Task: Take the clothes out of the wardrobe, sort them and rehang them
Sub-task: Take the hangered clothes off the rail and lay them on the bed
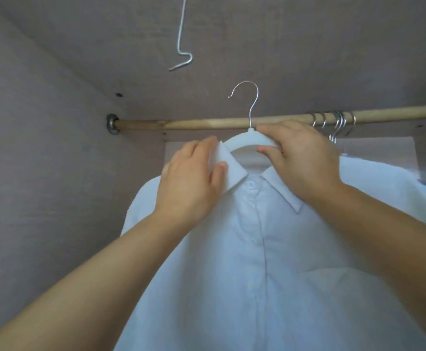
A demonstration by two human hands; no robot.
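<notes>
One white shirt (257, 249) is held up inside the wardrobe on one white hanger (242, 140). The hanger's metal hook (251, 107) is raised above the single wooden rod (207, 122) and not caught on it. The hanger's neck is clasped in the grip of the right hand (300, 160), fingers over and thumb under, probably so the hook can be steered. The collar's wing is pinched in the grip of the left hand (189, 181), seemingly to keep the shirt seated. At least four other hooks (333, 122) are crowded on the rod to the right, above another white garment (384, 178). One bent wire (181, 46) is hung overhead.
</notes>
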